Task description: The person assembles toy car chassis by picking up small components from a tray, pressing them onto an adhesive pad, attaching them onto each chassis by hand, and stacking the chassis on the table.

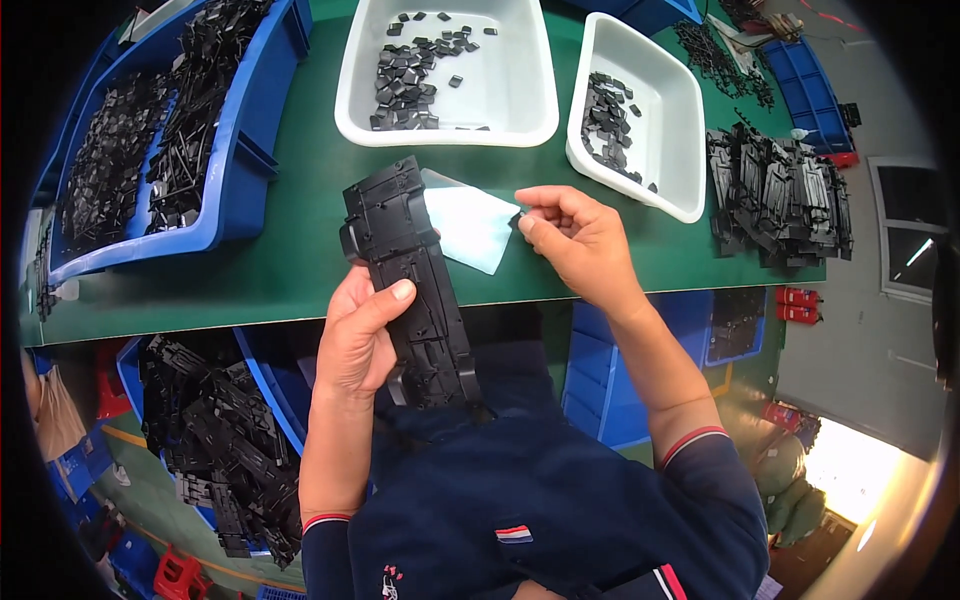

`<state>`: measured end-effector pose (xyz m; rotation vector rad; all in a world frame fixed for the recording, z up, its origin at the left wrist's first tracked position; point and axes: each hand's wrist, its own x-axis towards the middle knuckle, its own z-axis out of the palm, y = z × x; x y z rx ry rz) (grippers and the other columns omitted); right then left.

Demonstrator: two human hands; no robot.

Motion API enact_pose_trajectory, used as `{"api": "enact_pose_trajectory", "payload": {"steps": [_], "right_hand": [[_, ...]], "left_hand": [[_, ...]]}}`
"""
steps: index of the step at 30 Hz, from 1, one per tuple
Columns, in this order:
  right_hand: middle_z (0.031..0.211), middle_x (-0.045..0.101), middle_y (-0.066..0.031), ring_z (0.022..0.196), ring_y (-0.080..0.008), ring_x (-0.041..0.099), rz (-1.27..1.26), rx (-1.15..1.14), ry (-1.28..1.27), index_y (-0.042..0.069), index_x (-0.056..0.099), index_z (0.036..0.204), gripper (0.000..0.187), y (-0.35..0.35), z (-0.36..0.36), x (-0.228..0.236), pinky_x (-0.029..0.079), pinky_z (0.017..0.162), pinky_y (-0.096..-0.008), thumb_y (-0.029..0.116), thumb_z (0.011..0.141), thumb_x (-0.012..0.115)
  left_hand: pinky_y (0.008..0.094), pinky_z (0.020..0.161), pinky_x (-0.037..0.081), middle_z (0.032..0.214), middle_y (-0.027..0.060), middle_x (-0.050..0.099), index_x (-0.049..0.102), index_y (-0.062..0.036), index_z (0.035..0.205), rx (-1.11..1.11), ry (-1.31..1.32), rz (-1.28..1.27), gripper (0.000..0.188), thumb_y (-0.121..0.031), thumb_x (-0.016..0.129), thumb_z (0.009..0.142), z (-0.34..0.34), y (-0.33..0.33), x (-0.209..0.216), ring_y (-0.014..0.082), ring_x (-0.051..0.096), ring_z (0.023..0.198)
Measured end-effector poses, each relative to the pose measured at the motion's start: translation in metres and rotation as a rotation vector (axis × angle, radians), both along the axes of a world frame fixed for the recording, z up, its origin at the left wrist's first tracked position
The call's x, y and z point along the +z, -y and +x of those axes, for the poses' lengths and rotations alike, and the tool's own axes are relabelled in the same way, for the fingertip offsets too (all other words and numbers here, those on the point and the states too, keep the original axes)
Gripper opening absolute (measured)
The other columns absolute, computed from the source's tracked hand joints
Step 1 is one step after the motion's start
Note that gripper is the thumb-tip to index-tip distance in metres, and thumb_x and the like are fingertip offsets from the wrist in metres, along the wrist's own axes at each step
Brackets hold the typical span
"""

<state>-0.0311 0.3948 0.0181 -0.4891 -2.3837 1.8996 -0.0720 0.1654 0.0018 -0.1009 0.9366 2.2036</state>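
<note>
My left hand [358, 325] is closed around a long black moulded plastic part [415, 285], its thumb pressed on the upper face. The part is tilted in front of my body, its far end over the table's front edge. To its right, my right hand [578, 238] pinches a small black plastic piece [516, 220] between thumb and fingertips, apart from the long part. Beneath, a pale bluish-white sheet [470, 225] lies on the green table [300, 220]. Beyond it stands a white tub [500, 90] with small black pieces [405, 90] inside.
A second white tub [660, 120] with small black pieces stands at the right. Finished-looking black long parts [780, 195] are stacked at the table's right end. At the left is a blue bin [235, 170] of black parts; another blue bin [262, 385] of long parts sits below the table edge.
</note>
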Motion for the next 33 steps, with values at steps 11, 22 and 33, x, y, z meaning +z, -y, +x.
{"api": "enact_pose_trajectory", "payload": {"steps": [11,22,33], "right_hand": [[0.081,0.063,-0.0065,0.066,-0.0087,0.059,0.213,0.027,-0.065,0.0,0.067,0.092,0.014,0.009,-0.002,-0.011,0.048,0.062,-0.0231,0.004,0.08,0.065],[0.072,0.06,-0.0094,0.058,-0.0182,0.059,0.547,0.033,-0.214,0.002,0.066,0.085,0.011,0.015,-0.006,-0.021,0.048,0.054,-0.0289,0.001,0.075,0.064],[0.079,0.061,-0.0091,0.066,-0.0155,0.06,0.325,-0.076,-0.328,0.001,0.064,0.088,0.007,0.01,0.006,-0.02,0.048,0.059,-0.0257,-0.002,0.081,0.063]], "left_hand": [[0.031,0.091,0.048,0.133,0.0178,0.047,0.035,0.0026,0.135,-0.007,0.058,-0.023,0.063,-0.006,0.064,0.08,0.0,0.0,0.0,0.0185,0.055,0.109],[0.0307,0.091,0.049,0.133,0.0181,0.048,0.034,0.005,0.135,-0.025,0.076,-0.016,0.065,-0.007,0.064,0.079,-0.005,0.0,0.002,0.0187,0.055,0.109],[0.0302,0.091,0.048,0.129,0.0166,0.051,0.038,0.0053,0.132,-0.02,0.04,-0.062,0.061,-0.007,0.063,0.079,-0.003,0.001,0.003,0.0183,0.056,0.108]]}}
